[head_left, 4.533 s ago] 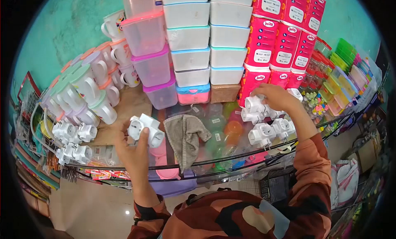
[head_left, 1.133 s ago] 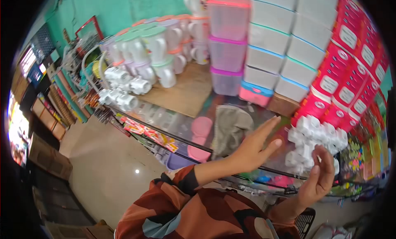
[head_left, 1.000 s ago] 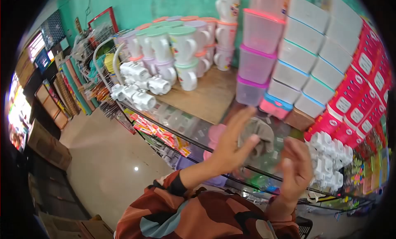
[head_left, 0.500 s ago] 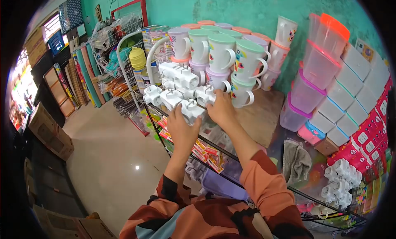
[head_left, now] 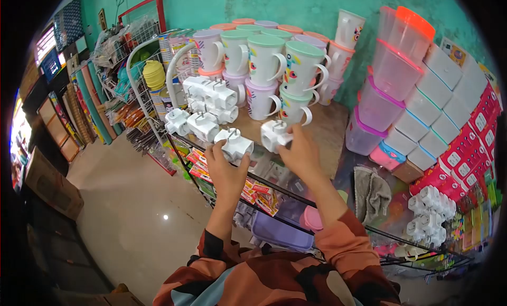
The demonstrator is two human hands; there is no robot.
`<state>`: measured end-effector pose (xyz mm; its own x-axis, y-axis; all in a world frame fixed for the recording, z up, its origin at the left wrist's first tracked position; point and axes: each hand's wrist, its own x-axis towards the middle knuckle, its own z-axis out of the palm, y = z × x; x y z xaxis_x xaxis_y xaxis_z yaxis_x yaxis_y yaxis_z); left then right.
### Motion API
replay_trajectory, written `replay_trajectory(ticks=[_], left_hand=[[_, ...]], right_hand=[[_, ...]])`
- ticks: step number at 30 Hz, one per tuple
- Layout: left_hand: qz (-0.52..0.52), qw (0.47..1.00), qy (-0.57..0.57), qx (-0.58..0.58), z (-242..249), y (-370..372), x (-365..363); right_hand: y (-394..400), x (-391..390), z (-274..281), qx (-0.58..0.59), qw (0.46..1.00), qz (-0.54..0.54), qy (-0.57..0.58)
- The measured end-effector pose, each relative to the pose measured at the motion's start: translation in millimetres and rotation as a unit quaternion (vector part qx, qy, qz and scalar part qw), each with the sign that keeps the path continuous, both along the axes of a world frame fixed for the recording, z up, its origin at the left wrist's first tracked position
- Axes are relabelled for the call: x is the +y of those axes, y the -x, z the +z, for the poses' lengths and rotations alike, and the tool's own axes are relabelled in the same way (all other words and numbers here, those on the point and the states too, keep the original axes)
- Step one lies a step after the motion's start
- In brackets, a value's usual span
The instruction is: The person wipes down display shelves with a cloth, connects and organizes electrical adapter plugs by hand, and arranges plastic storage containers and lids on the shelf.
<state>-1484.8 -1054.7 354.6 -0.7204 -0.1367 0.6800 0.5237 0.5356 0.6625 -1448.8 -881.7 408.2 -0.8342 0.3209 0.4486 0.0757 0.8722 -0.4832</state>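
Note:
My left hand (head_left: pixel 228 169) has its fingers around a white plug adapter (head_left: pixel 234 145) at the near edge of the shelf top. In my right hand (head_left: pixel 301 154) is another white adapter (head_left: pixel 275 136), pinched at its right side and apart from the rest. A white adapter (head_left: pixel 203 127) sits just left of the one at my left hand, with one more (head_left: pixel 177 121) at the far left. Behind them stands a stacked block of white adapters (head_left: pixel 210 97). Lidded white mugs (head_left: pixel 265 63) rise in stacks behind the adapters.
Plastic containers with pink and orange rims (head_left: pixel 393 76) stand at the right beside stacked white boxes (head_left: pixel 434 113). A grey cloth (head_left: pixel 371 194) and more adapters (head_left: pixel 430 216) lie nearer. Wire racks (head_left: pixel 140 89) stand left; the tiled floor (head_left: pixel 127 200) is below.
My right hand has moved right, carrying an adapter away from the group. My left hand remains at the front adapter. The camera view has shifted slightly.

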Motion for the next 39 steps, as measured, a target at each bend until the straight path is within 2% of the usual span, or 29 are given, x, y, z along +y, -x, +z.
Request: replay_trajectory(ticks=[5,7,10,11,13,15,17,18,20,24,26,27,29,34,36,37,39], left_hand=[[-0.045,0.999,-0.022,-0.018,2,-21,7],[-0.085,0.993,-0.067,-0.046,7,-33,12],[-0.127,0.987,-0.091,-0.039,8,-47,26],[-0.141,0.984,-0.102,-0.025,7,-50,30],[-0.169,0.979,-0.108,-0.031,12,-58,39],[-0.199,0.966,-0.162,-0.039,15,-65,48],[-0.223,0.96,-0.163,-0.038,15,-71,55],[-0.227,0.958,-0.172,-0.04,15,-74,57],[-0.217,0.961,-0.169,-0.018,14,-79,62],[-0.266,0.94,-0.211,-0.033,12,-87,67],[-0.275,0.935,-0.219,-0.035,11,-90,72],[-0.279,0.933,-0.226,-0.035,10,-93,76],[-0.307,0.921,-0.239,-0.034,9,-100,88],[-0.376,0.889,-0.261,-0.018,9,-129,129],[-0.412,0.865,-0.285,-0.031,6,-142,148],[-0.426,0.858,-0.286,-0.035,6,-151,158],[-0.449,0.844,-0.29,-0.048,6,-168,174]], right_hand=[[-74,56,4,-0.013,0.999,-0.049,0.0],[-93,70,8,-0.028,0.997,-0.073,-0.008],[-109,82,25,-0.138,0.987,-0.076,0.013],[-110,84,27,-0.134,0.987,-0.086,0.018],[-109,86,33,-0.06,0.997,-0.025,-0.042],[-90,97,22,0.045,0.989,0.106,-0.091],[-68,100,8,0.033,0.982,0.16,-0.097],[-64,98,15,0.037,0.984,0.149,-0.093],[-64,96,28,-0.168,0.974,0.13,-0.074],[-96,101,43,-0.164,0.978,0.101,-0.074],[-126,107,40,-0.062,0.996,0.066,-0.013],[-143,111,40,-0.063,0.996,0.057,-0.016],[-182,121,46,0.053,0.998,0.042,0.018],[-297,158,82,0.112,0.992,-0.03,0.043],[-347,177,88,0.185,0.975,-0.054,0.112],[-374,184,93,0.203,0.968,-0.101,0.105],[-424,208,93,0.27,0.931,-0.168,0.178]])
